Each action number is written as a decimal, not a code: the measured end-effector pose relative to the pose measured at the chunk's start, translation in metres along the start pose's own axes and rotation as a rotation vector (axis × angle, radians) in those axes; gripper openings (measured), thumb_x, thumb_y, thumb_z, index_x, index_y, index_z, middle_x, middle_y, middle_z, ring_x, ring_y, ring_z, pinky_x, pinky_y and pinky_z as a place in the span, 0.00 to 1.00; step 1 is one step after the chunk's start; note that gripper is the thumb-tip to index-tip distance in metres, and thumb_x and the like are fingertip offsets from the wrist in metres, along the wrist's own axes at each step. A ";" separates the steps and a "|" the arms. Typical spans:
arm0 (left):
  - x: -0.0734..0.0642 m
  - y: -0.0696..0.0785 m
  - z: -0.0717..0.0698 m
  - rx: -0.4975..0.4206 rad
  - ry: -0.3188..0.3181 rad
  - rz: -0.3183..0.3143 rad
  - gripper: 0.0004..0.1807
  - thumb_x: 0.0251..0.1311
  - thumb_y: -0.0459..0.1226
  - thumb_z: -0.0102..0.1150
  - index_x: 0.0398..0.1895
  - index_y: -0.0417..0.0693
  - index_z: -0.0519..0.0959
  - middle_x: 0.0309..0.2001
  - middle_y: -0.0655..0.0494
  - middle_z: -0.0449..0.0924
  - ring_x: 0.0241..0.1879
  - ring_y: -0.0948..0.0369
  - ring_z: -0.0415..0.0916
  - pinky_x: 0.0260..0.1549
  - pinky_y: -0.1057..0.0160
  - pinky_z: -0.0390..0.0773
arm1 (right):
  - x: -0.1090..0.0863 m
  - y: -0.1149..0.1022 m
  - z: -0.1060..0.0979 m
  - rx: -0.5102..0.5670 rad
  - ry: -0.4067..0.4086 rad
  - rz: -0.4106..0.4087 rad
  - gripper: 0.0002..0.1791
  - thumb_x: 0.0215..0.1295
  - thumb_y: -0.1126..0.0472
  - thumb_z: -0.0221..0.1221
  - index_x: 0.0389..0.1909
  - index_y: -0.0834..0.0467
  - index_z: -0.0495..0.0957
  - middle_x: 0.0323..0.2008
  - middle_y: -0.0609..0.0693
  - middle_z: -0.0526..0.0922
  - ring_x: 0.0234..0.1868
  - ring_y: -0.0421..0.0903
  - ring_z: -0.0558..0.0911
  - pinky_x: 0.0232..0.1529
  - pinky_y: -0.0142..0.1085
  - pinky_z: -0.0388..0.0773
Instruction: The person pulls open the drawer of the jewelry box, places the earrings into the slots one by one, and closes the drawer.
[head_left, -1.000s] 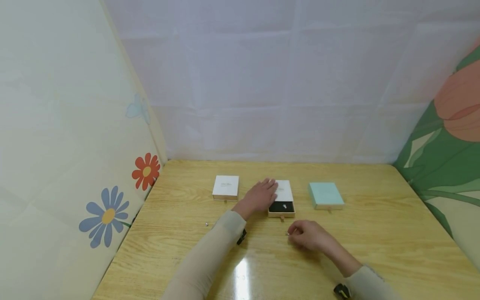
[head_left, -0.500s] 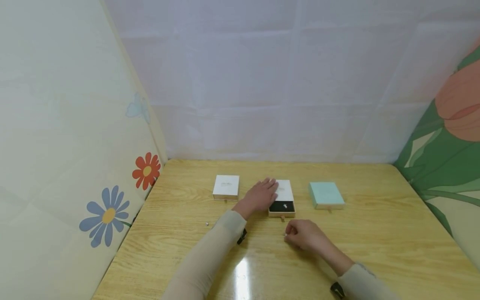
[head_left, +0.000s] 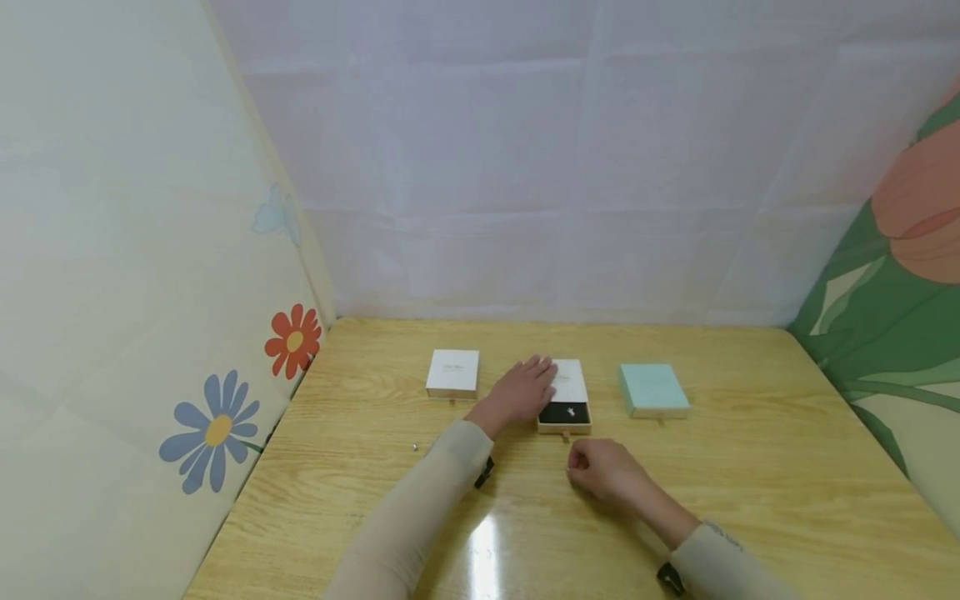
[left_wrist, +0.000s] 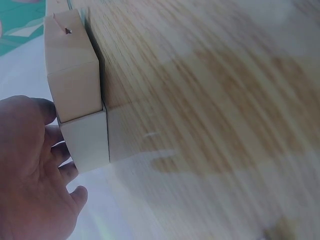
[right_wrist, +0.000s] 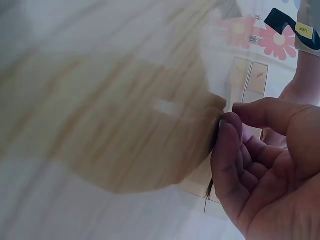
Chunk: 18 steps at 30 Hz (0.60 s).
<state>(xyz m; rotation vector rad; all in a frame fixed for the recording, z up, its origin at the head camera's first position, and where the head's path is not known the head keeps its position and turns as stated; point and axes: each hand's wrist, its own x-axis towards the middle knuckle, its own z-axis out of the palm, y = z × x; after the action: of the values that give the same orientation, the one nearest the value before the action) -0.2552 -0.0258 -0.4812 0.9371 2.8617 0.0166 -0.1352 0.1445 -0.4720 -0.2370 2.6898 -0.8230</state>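
My left hand (head_left: 517, 392) rests with extended fingers on the white sleeve (head_left: 568, 382) of a small drawer box, its fingers along the box's side in the left wrist view. The box's drawer (head_left: 564, 427) is pulled partway out toward me; a small silvery jewellery piece (head_left: 571, 412) lies on its black lining. Just in front of the drawer, my right hand (head_left: 606, 468) has thumb and forefinger brought together close over the table, pinching a tiny shiny jewellery piece mostly hidden by the fingertips. The right wrist view shows the thumb (right_wrist: 260, 111) and curled fingers near each other.
A white box (head_left: 453, 371) stands left of my left hand, and a mint-green box (head_left: 652, 387) stands on the right. One small shiny piece (head_left: 416, 447) lies on the wooden table (head_left: 750, 450) at left. A white cloth (head_left: 480, 167) hangs behind.
My right hand has shifted slightly left, and the shiny piece at its fingertips has become harder to see. The left hand and the boxes stay in place.
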 end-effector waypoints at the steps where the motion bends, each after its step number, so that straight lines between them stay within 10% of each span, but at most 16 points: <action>1: 0.000 0.000 0.000 -0.001 -0.001 0.001 0.30 0.83 0.49 0.27 0.82 0.51 0.49 0.82 0.55 0.44 0.81 0.56 0.41 0.79 0.54 0.47 | 0.000 0.000 0.000 0.005 0.003 -0.001 0.07 0.61 0.65 0.66 0.28 0.54 0.78 0.24 0.47 0.77 0.26 0.44 0.74 0.28 0.36 0.72; 18: 0.002 -0.001 0.002 -0.005 -0.002 -0.003 0.31 0.83 0.50 0.27 0.82 0.51 0.49 0.82 0.55 0.44 0.81 0.56 0.40 0.79 0.53 0.47 | 0.001 0.000 -0.002 0.073 0.078 -0.048 0.07 0.56 0.69 0.65 0.28 0.55 0.78 0.24 0.46 0.77 0.27 0.42 0.74 0.27 0.33 0.74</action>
<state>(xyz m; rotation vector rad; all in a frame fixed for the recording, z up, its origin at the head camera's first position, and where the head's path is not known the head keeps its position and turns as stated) -0.2573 -0.0251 -0.4834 0.9319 2.8595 0.0216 -0.1366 0.1456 -0.4705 -0.2586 2.7294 -0.9621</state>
